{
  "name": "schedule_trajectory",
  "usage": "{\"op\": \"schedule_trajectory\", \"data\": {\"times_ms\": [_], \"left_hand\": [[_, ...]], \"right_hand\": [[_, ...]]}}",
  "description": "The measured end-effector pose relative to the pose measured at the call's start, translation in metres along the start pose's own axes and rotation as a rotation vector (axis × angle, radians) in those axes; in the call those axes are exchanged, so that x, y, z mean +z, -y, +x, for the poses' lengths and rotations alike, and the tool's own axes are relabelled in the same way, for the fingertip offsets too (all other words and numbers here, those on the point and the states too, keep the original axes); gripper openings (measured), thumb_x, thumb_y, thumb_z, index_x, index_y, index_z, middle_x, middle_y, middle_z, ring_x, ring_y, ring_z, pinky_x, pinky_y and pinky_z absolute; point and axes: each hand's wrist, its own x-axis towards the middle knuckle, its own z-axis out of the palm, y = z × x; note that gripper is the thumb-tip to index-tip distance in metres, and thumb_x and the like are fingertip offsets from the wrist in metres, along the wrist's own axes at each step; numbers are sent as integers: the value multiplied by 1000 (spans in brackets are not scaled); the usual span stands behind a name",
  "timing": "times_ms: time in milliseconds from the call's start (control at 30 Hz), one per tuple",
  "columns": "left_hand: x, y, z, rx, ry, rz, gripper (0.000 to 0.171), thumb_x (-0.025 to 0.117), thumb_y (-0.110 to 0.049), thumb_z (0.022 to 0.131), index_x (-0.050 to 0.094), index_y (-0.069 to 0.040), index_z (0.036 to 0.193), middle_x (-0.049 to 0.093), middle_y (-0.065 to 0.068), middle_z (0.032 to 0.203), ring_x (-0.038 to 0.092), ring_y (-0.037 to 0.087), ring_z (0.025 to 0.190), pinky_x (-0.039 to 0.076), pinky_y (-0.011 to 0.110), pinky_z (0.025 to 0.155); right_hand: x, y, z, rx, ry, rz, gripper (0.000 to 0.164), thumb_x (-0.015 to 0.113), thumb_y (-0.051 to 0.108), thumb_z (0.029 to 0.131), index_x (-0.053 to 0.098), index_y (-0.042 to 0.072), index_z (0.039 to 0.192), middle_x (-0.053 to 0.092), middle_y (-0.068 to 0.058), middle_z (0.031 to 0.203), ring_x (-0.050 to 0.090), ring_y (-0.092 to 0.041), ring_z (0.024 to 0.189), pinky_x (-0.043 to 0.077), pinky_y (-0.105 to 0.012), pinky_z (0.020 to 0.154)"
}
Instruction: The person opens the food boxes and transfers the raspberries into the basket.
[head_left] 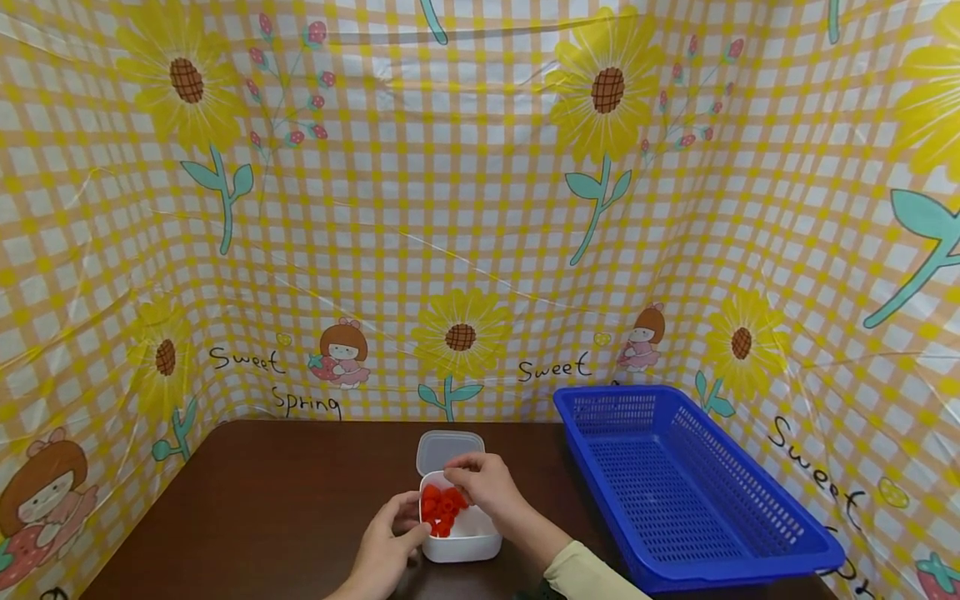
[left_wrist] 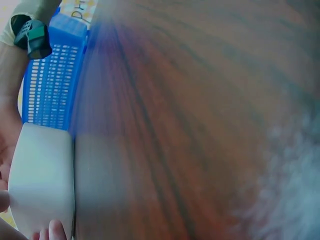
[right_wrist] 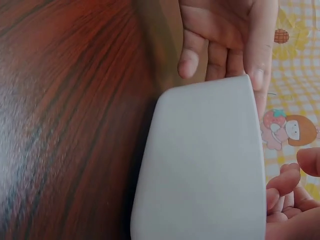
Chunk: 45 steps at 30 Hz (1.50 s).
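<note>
A white square container [head_left: 462, 547] sits on the table near its front, with several small glossy red pieces [head_left: 442, 506] in its left part. Some pieces look round with a hole; their kind is unclear. My left hand [head_left: 384, 542] grips the container's left side, thumb at the front left rim and fingers further back. Over the back right of the container is my right hand [head_left: 483, 487], fingers loosely bent. In the right wrist view its thumb and fingers [right_wrist: 285, 180] lie apart, nothing visible between them. The container's wall hides the red pieces in both wrist views.
Just behind the container lies a translucent grey lid [head_left: 450, 451]. A large blue slatted basket [head_left: 600, 492] stands on the right of the dark brown table [head_left: 300, 500]. Checked sunflower cloth [head_left: 465, 233] encloses the back and sides.
</note>
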Motion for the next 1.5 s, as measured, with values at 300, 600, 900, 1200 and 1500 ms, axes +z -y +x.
{"op": "schedule_trajectory", "data": {"times_ms": [300, 600, 900, 1200, 1500], "left_hand": [[4, 3, 0, 1, -40, 2, 47, 73, -12, 89, 59, -1, 133, 64, 20, 113, 62, 21, 91, 54, 31, 63], [5, 1, -3, -22, -103, 37, 44, 75, -14, 89, 64, -5, 131, 66, 19, 115, 62, 19, 87, 52, 31, 57], [6, 1, -6, -55, -121, 31, 47, 78, -19, 86, 66, -7, 130, 69, 15, 112, 62, 16, 85, 53, 33, 57], [7, -2, -5, -67, -162, 108, 48, 79, -24, 85, 68, -12, 129, 68, 10, 112, 58, 17, 80, 49, 30, 61], [8, -3, -4, -78, -194, 125, 45, 79, -20, 83, 70, -13, 127, 68, 5, 104, 58, 18, 93, 48, 31, 68]], "right_hand": [[7, -6, 4, 26, -39, -36, 24, 72, 18, 89, 74, -3, 101, 58, 2, 68, 46, -9, 56, 44, -25, 53], [14, -11, 7, 25, -51, -73, 25, 75, 19, 87, 76, -3, 99, 74, -9, 89, 66, -18, 77, 58, -38, 65], [19, -15, 8, 38, -67, -102, 21, 77, 15, 85, 76, -3, 95, 74, -9, 87, 67, -20, 79, 59, -37, 69], [22, -17, 7, 30, -63, -116, 17, 75, 10, 84, 77, -4, 94, 73, -9, 85, 67, -20, 79, 58, -36, 69], [23, -16, 7, 69, -49, -73, 18, 75, 10, 84, 77, -4, 96, 73, -8, 82, 68, -20, 75, 59, -37, 67]]}}
